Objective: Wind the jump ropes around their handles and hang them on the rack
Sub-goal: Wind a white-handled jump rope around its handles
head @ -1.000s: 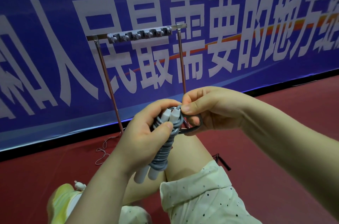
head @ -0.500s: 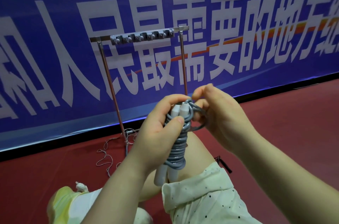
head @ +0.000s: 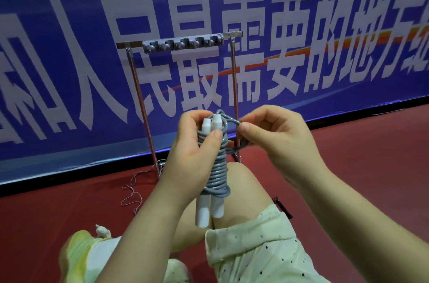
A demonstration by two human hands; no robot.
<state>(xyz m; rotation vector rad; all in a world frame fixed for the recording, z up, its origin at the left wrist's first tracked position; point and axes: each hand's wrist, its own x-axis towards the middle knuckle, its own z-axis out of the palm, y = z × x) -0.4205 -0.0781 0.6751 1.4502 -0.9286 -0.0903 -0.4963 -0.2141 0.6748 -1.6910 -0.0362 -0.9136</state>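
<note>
My left hand (head: 192,150) grips two white jump-rope handles (head: 210,209) held side by side and upright, thumb pressed on the front. Grey rope (head: 218,176) is coiled tightly round the handles from below the tips down to past the middle. My right hand (head: 276,141) pinches a loose loop of that grey rope (head: 235,123) just right of the handle tips. Behind stands the metal rack (head: 144,106), with a row of grey hooks (head: 183,43) on its top bar. Nothing hangs on the hooks.
A blue banner (head: 69,73) with large white characters runs along the wall behind the rack. A thin grey cord (head: 132,194) lies tangled on the red floor by the rack's left foot. My knee (head: 243,185), pale shorts and a yellow shoe (head: 76,257) are below the hands.
My right hand has drawn the rope loop out to the right of the handle tips. Both hands and the wound bundle sit a little lower and more upright than before.
</note>
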